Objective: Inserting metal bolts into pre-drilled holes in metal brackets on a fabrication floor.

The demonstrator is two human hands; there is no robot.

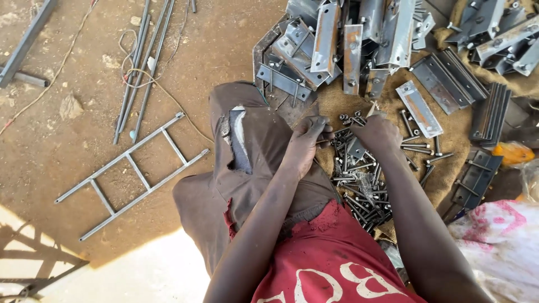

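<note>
Head view. My left hand (307, 140) and right hand (377, 133) meet over the heap of dark steel bolts (359, 185) spread on the brown burlap sacking (443, 168). The left fingers (317, 124) are curled narrow, pinching a small dark piece I cannot identify. The right fingers are folded under and out of sight; whether they hold a bolt I cannot tell. Both forearms run down from my body, wrists bent forward, the left resting on my knee in torn brown trousers (247, 140).

Risk, as I judge it: the pinched piece could slip into the heap just below the fingers and be lost. The stacked grey angle-steel brackets (337, 45) beyond the fingers have raw edges that could cut a knuckle.
</note>
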